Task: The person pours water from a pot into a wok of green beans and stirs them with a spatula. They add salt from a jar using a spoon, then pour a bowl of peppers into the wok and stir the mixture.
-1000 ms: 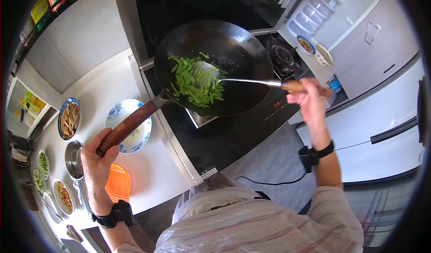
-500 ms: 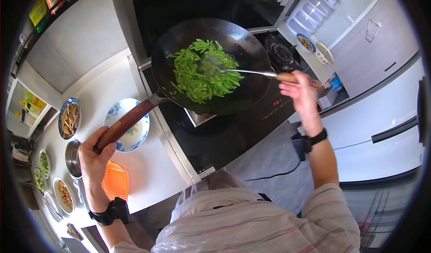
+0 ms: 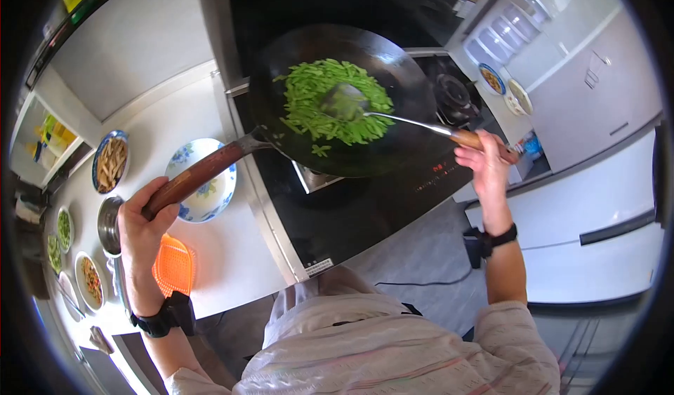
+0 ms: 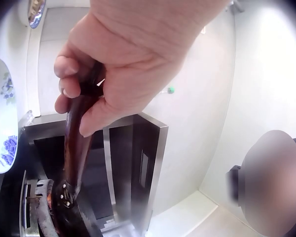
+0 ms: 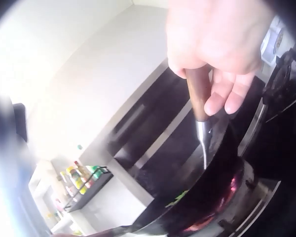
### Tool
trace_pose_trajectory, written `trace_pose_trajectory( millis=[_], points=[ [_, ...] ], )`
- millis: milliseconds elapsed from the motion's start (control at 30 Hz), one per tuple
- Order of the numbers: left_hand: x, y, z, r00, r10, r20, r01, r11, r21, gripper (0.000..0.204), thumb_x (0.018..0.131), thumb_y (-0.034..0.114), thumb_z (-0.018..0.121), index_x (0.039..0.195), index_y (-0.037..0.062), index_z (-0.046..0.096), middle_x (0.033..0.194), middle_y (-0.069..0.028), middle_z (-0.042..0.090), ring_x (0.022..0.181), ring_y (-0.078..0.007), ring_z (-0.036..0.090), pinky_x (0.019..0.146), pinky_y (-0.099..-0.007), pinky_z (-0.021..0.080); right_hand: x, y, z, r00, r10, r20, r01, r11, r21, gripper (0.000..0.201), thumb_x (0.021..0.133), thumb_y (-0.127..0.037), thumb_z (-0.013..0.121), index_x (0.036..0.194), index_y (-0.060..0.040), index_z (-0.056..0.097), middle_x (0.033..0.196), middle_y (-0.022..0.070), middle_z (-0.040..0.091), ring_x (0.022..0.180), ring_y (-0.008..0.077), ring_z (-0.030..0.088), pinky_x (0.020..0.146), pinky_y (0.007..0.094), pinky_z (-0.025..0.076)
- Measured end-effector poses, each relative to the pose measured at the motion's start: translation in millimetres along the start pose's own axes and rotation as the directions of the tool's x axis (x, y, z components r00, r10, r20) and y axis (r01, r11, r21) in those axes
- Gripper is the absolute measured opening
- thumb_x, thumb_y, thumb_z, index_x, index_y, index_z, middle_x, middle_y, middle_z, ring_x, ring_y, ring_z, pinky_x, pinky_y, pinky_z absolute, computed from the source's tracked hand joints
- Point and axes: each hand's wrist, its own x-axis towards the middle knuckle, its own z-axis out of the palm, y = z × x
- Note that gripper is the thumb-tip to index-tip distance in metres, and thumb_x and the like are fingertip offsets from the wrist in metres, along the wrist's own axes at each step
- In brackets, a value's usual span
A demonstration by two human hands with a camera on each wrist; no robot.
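A dark wok (image 3: 404, 86) is on the stove, with thin-cut green vegetable pieces (image 3: 305, 100) heaped at its middle and left. My left hand (image 3: 145, 230) grips the wok's long wooden handle (image 3: 200, 170); in the left wrist view its fingers and thumb wrap around that handle (image 4: 78, 143). My right hand (image 3: 489, 170) holds a ladle (image 3: 344, 102) by its wooden end, and the metal bowl rests among the greens. The right wrist view shows the ladle's handle (image 5: 199, 94) under my palm, two fingers hanging loosely beside it.
Left of the stove, a blue-flowered plate (image 3: 225, 195), an orange basket (image 3: 173, 265), a metal pot (image 3: 109, 225) and several bowls of cut food stand on the counter. A second burner (image 3: 455, 97) sits right of the wok. Bottles (image 5: 79, 177) line a rack.
The greens were bunched at the wok's left, then spread wider, and are now heaped around the ladle. My right hand has shifted with the ladle; my left keeps its hold on the handle.
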Motion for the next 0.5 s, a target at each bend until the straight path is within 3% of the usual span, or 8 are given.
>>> trace_pose_trajectory(
  millis=[33, 133, 200, 267, 300, 400, 467, 500],
  points=[
    [2, -1, 2, 1.0, 0.003, 0.01, -0.004, 0.999, 0.041, 0.045, 0.069, -0.003, 0.065, 0.113, -0.0052, 0.053, 0.092, -0.0091, 0.063, 0.082, -0.0102, 0.057, 0.075, -0.0223, 0.045, -2, -1, -11, 0.997, 0.046, -0.056, -0.048, 0.998, -0.03, 0.031, 0.08, -0.025, 0.062, 0.096, -0.0006, 0.05, 0.078, 0.0173, 0.063, 0.058, 0.0242, 0.064, 0.05, 0.0307, 0.054],
    [-3, -2, -1, 0.998, 0.037, -0.044, -0.034, 0.997, 0.07, 0.049, 0.069, 0.001, 0.067, 0.116, -0.0012, 0.052, 0.093, -0.0083, 0.062, 0.08, -0.0092, 0.057, 0.073, -0.0224, 0.046, 1, 11, -23, 0.998, 0.065, 0.006, -0.064, 0.995, -0.076, 0.042, 0.079, -0.036, 0.062, 0.105, -0.0056, 0.05, 0.089, 0.0172, 0.062, 0.07, 0.0234, 0.064, 0.059, 0.0334, 0.054],
    [-14, 1, -9, 0.996, 0.063, -0.07, -0.057, 0.995, 0.077, 0.05, 0.07, 0.007, 0.068, 0.118, 0.0011, 0.051, 0.097, -0.0078, 0.061, 0.077, -0.0084, 0.058, 0.071, -0.0218, 0.046, 13, 12, -17, 0.994, 0.105, 0.013, -0.103, 0.99, -0.097, 0.044, 0.078, -0.038, 0.063, 0.106, -0.0061, 0.051, 0.091, 0.0165, 0.061, 0.07, 0.0221, 0.063, 0.058, 0.0312, 0.052],
    [-33, -23, -23, 0.986, 0.059, -0.158, -0.078, 0.99, -0.115, 0.051, 0.074, 0.01, 0.069, 0.121, 0.0019, 0.049, 0.101, -0.0057, 0.058, 0.079, -0.0061, 0.054, 0.07, -0.0196, 0.045, 23, 11, -22, 0.994, 0.107, -0.005, -0.106, 0.989, -0.106, 0.046, 0.076, -0.039, 0.066, 0.106, -0.0063, 0.053, 0.089, 0.0143, 0.062, 0.069, 0.0211, 0.063, 0.056, 0.0294, 0.051],
    [-46, -31, -33, 0.971, 0.015, -0.24, -0.046, 0.991, -0.123, 0.048, 0.078, 0.014, 0.067, 0.121, 0.0022, 0.049, 0.102, -0.0064, 0.058, 0.077, -0.0066, 0.055, 0.066, -0.0198, 0.045, 25, 6, -23, 0.993, 0.116, 0.025, -0.113, 0.987, -0.113, 0.046, 0.076, -0.038, 0.065, 0.107, -0.0067, 0.053, 0.091, 0.014, 0.061, 0.071, 0.0207, 0.063, 0.058, 0.0287, 0.051],
    [-89, -77, -92, 0.854, -0.112, -0.508, 0.022, 0.983, -0.18, 0.035, 0.081, 0.013, 0.062, 0.113, -0.0006, 0.054, 0.094, -0.006, 0.062, 0.068, -0.0089, 0.058, 0.056, -0.02, 0.044, 33, 11, -50, 0.982, 0.112, 0.152, -0.102, 0.992, -0.068, 0.043, 0.083, -0.036, 0.058, 0.116, -0.01, 0.051, 0.101, 0.014, 0.058, 0.082, 0.0201, 0.061, 0.067, 0.0285, 0.05],
    [-124, -91, -139, 0.718, -0.121, -0.685, 0.056, 0.992, -0.116, 0.034, 0.081, 0.014, 0.062, 0.11, -0.0017, 0.056, 0.087, -0.0054, 0.063, 0.065, -0.0095, 0.058, 0.054, -0.0197, 0.044, 51, 21, -81, 0.933, 0.102, 0.346, -0.072, 0.993, -0.098, 0.04, 0.091, -0.03, 0.044, 0.13, -0.0217, 0.04, 0.118, 0.0138, 0.049, 0.101, 0.0196, 0.053, 0.084, 0.0317, 0.045],
    [-140, -97, -160, 0.636, -0.145, -0.758, 0.115, 0.989, -0.092, 0.035, 0.081, 0.014, 0.062, 0.111, -0.002, 0.056, 0.085, -0.0059, 0.063, 0.064, -0.0096, 0.058, 0.053, -0.0198, 0.044, 50, 17, -78, 0.945, 0.122, 0.302, -0.102, 0.991, -0.081, 0.042, 0.091, -0.03, 0.044, 0.131, -0.0208, 0.039, 0.12, 0.0141, 0.047, 0.102, 0.0197, 0.053, 0.086, 0.0313, 0.043]
  ],
)
